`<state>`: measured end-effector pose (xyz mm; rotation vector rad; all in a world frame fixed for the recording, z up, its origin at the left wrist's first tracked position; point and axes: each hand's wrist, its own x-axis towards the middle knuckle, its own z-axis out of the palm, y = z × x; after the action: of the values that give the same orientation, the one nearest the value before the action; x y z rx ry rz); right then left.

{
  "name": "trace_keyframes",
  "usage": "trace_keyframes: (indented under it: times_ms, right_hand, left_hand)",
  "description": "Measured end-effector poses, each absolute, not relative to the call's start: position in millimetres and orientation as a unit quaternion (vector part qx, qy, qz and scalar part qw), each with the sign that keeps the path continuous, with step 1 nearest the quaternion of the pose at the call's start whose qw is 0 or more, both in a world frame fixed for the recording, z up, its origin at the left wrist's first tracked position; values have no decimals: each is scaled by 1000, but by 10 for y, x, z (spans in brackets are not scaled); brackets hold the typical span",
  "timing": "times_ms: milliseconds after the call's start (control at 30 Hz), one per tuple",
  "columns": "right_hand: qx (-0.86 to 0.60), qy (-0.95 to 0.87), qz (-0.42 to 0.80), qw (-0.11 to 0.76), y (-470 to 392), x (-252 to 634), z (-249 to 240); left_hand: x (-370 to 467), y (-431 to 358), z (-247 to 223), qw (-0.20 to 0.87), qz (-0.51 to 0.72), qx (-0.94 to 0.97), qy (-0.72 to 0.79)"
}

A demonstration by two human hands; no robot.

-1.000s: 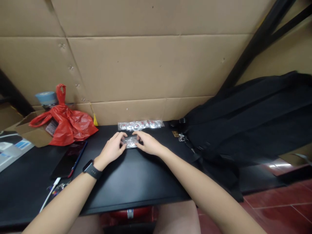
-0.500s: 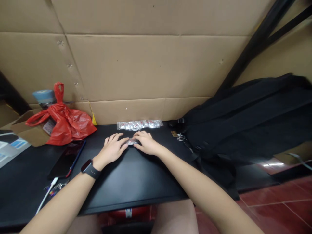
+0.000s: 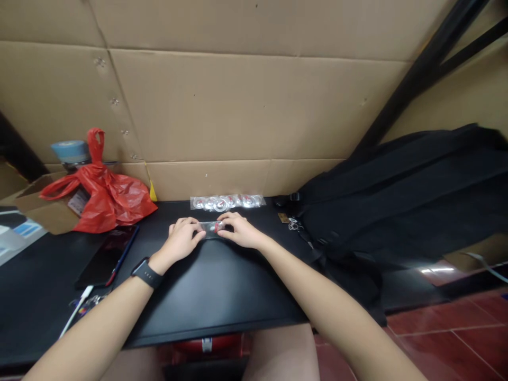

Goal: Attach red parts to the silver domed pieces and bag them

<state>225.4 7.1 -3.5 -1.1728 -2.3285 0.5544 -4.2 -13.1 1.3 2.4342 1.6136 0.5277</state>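
Between my hands, just above or on the black tabletop, is a small clear plastic packet with a red-marked item at its right end. My left hand, with a black watch on the wrist, pinches the packet's left end. The packet's right end is gripped by the thumb and fingers of my right hand. A row of similar clear packets, with round silvery and red items inside, lies behind my hands along the cardboard wall.
Left of my hands are a phone, a white cable, a red plastic bag, a cardboard box and a blue-lidded container. On the right, a large black bag leans by some keyrings. The cardboard wall stands behind.
My left hand has drawn slightly left and its fingers have curled in. The packet now shows stretched flat between both hands, with its red mark visible at the right.
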Motion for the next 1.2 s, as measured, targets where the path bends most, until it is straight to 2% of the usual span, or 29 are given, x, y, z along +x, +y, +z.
trace_keyframes:
  times_ms: [233,433,533,700,1200]
  right_hand:
    - [-466,-834,179,236,389,2677,-128]
    - [-677,-710,87,173,669,3022,-162]
    - [-725,-662,57,182,761,2970,-232]
    - [-729,-642,21,236,794,2929,-334]
    - [-661,-720,20,211,591,2884,-277]
  left_hand:
    - [-4,-163,-3,101,177,815,542]
    - [1,-188,-37,100,176,817,540]
    - [-8,-188,-46,104,175,819,537]
    - [-21,-185,-46,102,172,822,534]
    - [-222,-75,-5,74,144,815,556]
